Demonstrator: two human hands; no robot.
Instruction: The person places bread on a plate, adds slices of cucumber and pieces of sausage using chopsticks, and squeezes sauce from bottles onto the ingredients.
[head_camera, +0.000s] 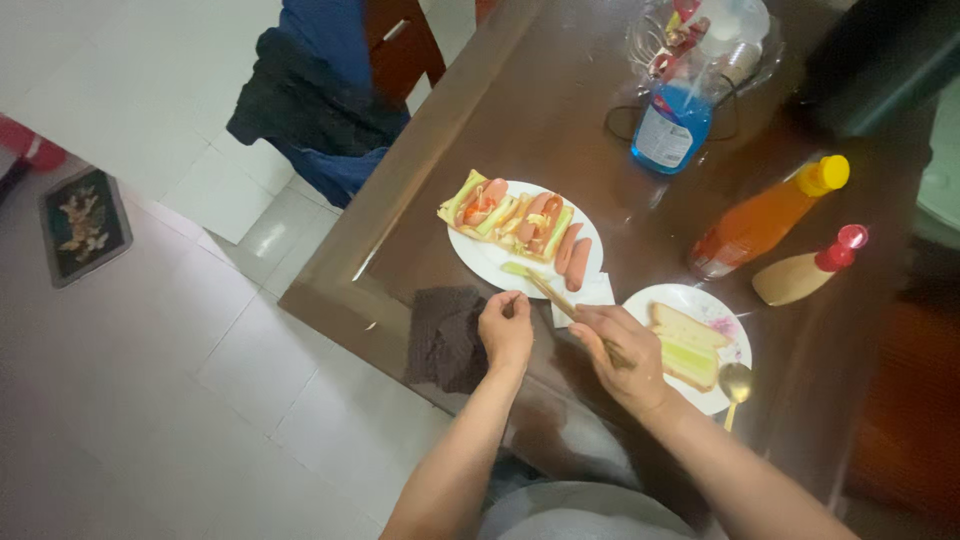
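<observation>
Gripping a knife (545, 288), right hand (625, 355), left hand (506, 330) loosely curled, empty, beside plate (480, 255).

Left hand (506, 330) fingertips curled under, contents hidden (blurred); dark appliance (880, 60) cut by top-right edge; bottle (672, 122) label unreadable.

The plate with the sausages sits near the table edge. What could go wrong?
The white plate lies close to the table edge, with a filled bread slice hanging over its rim; a bump might tip food off. The right hand works a long utensil beside it and could nudge the loose sausages.
</observation>
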